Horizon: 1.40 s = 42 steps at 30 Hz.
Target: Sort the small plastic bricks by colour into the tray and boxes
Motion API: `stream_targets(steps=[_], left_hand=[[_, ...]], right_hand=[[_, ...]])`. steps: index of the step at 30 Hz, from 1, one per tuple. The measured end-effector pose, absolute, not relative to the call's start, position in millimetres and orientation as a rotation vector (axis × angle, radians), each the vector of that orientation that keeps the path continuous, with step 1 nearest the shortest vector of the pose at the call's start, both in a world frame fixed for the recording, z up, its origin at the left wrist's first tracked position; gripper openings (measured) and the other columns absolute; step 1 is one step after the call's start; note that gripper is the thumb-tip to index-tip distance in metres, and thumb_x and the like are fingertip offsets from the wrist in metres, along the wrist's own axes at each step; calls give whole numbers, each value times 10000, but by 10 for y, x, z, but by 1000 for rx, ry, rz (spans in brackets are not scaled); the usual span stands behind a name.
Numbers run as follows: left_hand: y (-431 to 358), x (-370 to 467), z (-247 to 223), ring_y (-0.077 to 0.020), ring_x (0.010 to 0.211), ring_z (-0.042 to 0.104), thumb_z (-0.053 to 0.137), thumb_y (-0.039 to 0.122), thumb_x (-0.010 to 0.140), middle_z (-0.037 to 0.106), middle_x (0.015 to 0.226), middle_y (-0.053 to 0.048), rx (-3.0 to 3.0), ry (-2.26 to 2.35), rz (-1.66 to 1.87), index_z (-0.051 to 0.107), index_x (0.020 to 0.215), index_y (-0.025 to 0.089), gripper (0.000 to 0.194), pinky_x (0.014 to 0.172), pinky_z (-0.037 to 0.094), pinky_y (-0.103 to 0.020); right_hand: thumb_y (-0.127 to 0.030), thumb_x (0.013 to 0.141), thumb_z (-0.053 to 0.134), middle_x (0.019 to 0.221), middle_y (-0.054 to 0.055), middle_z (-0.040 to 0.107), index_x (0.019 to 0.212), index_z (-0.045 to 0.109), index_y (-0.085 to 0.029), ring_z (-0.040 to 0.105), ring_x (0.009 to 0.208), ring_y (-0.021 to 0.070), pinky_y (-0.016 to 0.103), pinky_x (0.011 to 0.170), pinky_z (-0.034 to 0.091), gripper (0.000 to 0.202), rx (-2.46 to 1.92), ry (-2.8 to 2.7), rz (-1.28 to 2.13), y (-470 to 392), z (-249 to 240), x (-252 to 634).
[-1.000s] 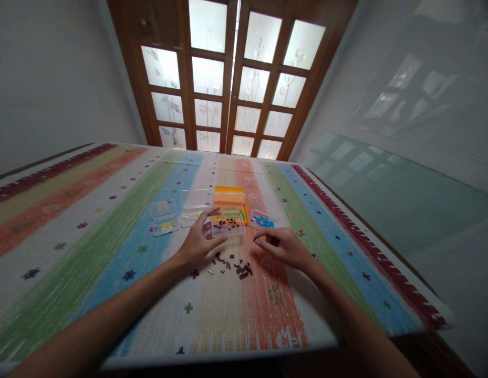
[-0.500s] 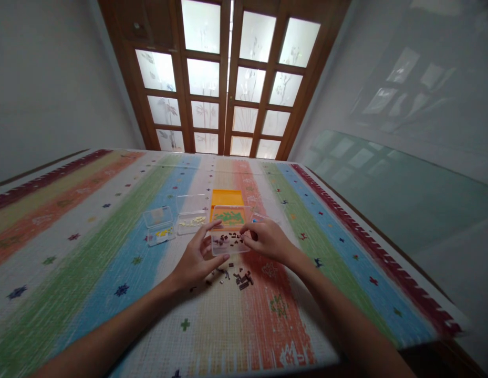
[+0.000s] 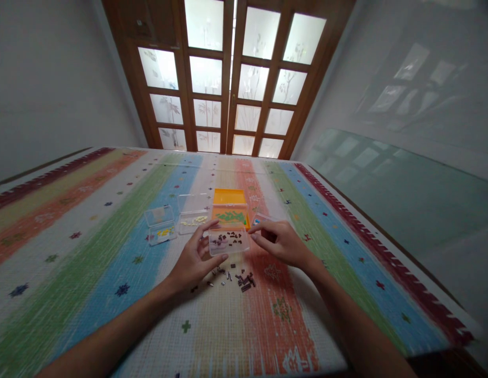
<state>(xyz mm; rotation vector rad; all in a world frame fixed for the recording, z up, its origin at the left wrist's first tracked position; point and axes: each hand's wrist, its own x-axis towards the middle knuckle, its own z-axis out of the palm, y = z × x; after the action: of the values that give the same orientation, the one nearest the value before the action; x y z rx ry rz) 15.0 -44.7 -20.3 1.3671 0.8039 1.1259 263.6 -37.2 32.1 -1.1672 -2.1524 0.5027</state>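
My left hand (image 3: 196,262) grips a small clear plastic box (image 3: 228,249) by its left side, thumb along the near edge and fingers behind. Small dark brown pieces (image 3: 233,236), like tiny building bricks, lie scattered inside the box. My right hand (image 3: 281,242) hovers just off the box's right side, its thumb and index finger slightly apart with nothing visible between them. On the tablecloth below the box lies a loose heap of dark brown pieces (image 3: 246,281), some longer than others.
Behind my hands stands an open orange box (image 3: 228,196) with green pieces (image 3: 231,217). To its left are open clear boxes with cream pieces (image 3: 196,220) and yellow pieces (image 3: 165,231). Another clear box (image 3: 261,217) with blue bits is partly behind my right hand. A striped cloth (image 3: 149,294) covers the table.
My right hand has drawn back to the right from over the box, and its fingers have loosened from a pinch. The left hand keeps its hold on the box, which appears slightly more tilted.
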Motion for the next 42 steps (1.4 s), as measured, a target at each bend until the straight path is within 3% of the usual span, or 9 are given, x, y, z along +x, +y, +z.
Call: stream_targets(steps=[5, 9, 16, 23, 30, 36, 42], left_hand=[[-397, 105, -224, -268, 1187, 649, 811, 229, 732, 497, 1457, -135, 1361, 828, 1140, 427, 1382, 252, 755, 1018, 553, -433], [-402, 99, -208, -273, 1193, 647, 810, 229, 729, 516, 1443, -137, 1365, 851, 1137, 427, 1377, 245, 753, 1040, 537, -448], [-413, 103, -210, -269, 1193, 648, 800, 226, 738, 504, 1460, -130, 1395, 834, 1142, 445, 1371, 251, 727, 1042, 537, -449], [-431, 111, -196, -263, 1151, 668, 803, 210, 731, 563, 1392, -142, 1345, 840, 1105, 422, 1389, 230, 761, 1048, 523, -476], [-446, 122, -177, -261, 1144, 668, 804, 215, 729, 561, 1395, -141, 1372, 819, 1100, 439, 1378, 232, 745, 994, 563, -439], [-462, 123, -155, -267, 1144, 671, 805, 206, 726, 603, 1344, -139, 1351, 813, 1074, 421, 1381, 221, 760, 1002, 560, -445], [-473, 122, -168, -268, 1153, 669, 803, 208, 741, 611, 1337, -131, 1359, 785, 1069, 421, 1381, 235, 745, 1002, 562, -439]], right_hand=[[-222, 819, 630, 564, -36, 563, 836, 733, -159, 461, 498, 79, 206, 524, 341, 123, -1102, -2418, 821, -400, 277, 2713], [-173, 777, 670, 721, 12, 692, 907, 761, -161, 556, 606, 102, 213, 592, 396, 159, -1108, -2617, 949, -375, 237, 2715], [-74, 751, 627, 665, -15, 663, 948, 774, -152, 523, 556, 84, 192, 546, 392, 258, -984, -2637, 1144, -372, 198, 2673], [-251, 734, 787, 616, -50, 600, 941, 762, -153, 502, 519, 70, 187, 528, 382, 231, -999, -2617, 1169, -399, 168, 2630], [-157, 763, 716, 622, -34, 620, 908, 772, -148, 507, 522, 73, 191, 530, 380, 156, -1087, -2639, 1197, -405, 157, 2601], [-214, 838, 656, 692, 8, 688, 960, 770, -140, 530, 553, 84, 199, 546, 403, 182, -937, -2585, 1264, -394, 186, 2631], [-347, 911, 609, 626, -24, 596, 946, 728, -163, 484, 551, 91, 214, 551, 377, 222, -984, -2266, 859, -455, 228, 2568]])
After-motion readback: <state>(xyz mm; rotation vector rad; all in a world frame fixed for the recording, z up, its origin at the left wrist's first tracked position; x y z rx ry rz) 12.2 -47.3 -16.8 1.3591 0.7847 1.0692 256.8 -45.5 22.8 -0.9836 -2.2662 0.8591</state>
